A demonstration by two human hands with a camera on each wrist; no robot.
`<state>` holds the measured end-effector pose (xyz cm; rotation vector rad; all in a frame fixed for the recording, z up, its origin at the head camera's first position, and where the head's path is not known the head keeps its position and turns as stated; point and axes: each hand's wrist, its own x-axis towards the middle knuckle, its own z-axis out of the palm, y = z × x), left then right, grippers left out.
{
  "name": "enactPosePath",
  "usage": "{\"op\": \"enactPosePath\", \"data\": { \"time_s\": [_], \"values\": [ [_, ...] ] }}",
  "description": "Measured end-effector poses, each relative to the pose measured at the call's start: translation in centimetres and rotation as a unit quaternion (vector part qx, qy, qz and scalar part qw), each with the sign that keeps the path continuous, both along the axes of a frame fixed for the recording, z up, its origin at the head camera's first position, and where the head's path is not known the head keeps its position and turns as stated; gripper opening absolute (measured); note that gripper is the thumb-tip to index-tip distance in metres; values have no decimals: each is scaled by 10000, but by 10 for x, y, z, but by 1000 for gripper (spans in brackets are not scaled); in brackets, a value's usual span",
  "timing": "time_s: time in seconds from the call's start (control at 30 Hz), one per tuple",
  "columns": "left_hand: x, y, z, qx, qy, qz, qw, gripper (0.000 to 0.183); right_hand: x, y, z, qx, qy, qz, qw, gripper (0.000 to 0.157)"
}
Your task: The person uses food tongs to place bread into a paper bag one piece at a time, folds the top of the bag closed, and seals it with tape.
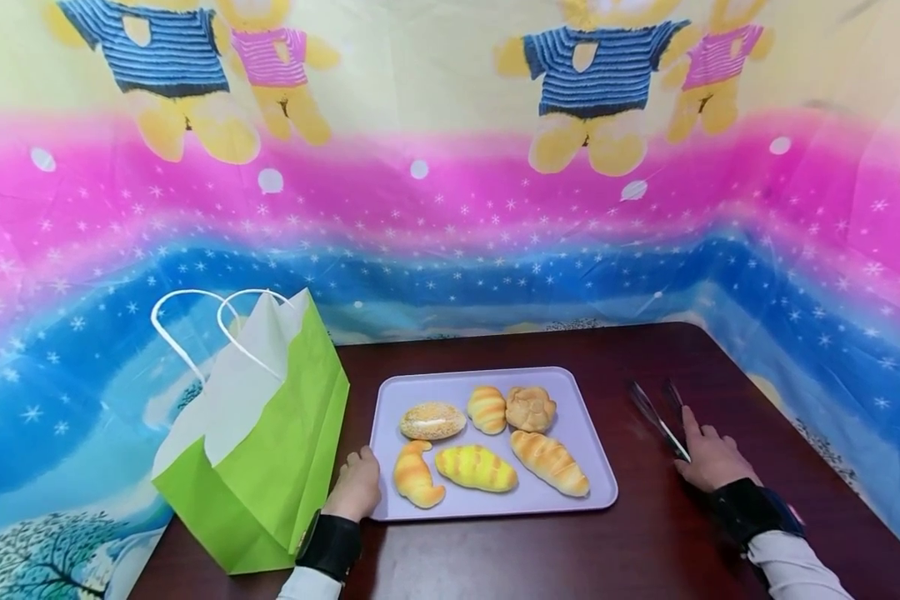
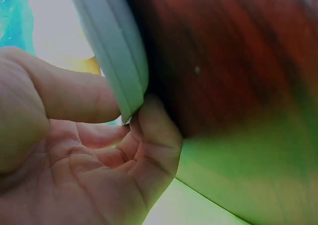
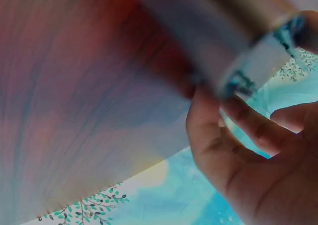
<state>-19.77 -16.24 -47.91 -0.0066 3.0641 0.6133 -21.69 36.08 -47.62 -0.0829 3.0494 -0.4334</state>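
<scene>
A lavender tray (image 1: 495,510) lies on the table with several bread pieces on it: a sesame-topped bun (image 1: 432,421), a small striped roll (image 1: 487,410), a round brown bun (image 1: 531,409), a croissant (image 1: 416,477), a yellow striped bread (image 1: 476,468) and a long ridged loaf (image 1: 550,463). At its near-left corner my left hand (image 1: 357,485) pinches the tray rim (image 2: 117,51) between thumb and curled fingers. To the right of the tray, my right hand (image 1: 715,460) holds metal tongs (image 1: 658,423), whose two arms stand apart, pointing away. The right wrist view shows the tongs (image 3: 223,31) blurred between finger and thumb.
A green paper bag (image 1: 285,467) with white handles (image 1: 187,350) stands upright left of the tray, its top open, close to my left hand. The dark wooden table (image 1: 495,567) meets a patterned cloth (image 1: 450,208) hung at the back and sides.
</scene>
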Motion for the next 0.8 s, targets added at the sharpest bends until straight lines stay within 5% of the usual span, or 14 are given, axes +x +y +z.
{"op": "enactPosePath", "data": {
  "time_s": [0.3, 0.43, 0.6, 0.8],
  "values": [
    [-4, -1, 1, 88, -238, 120, 9996, 36, -2, 1, 7, -567, -171, 117, 9982, 97],
    [-3, -3, 5, 127, -311, 126, 9994, 29, 2, -6, 16, -497, 157, 231, 9984, 88],
    [-2, -6, 9, 111, -213, 46, 9997, 27, 7, -29, 27, -525, 505, 842, 9938, 72],
    [0, -4, 6, 99, -116, 36, 9999, 29, 15, -56, 31, -392, -92, 1262, 9912, 64]
  ]
}}
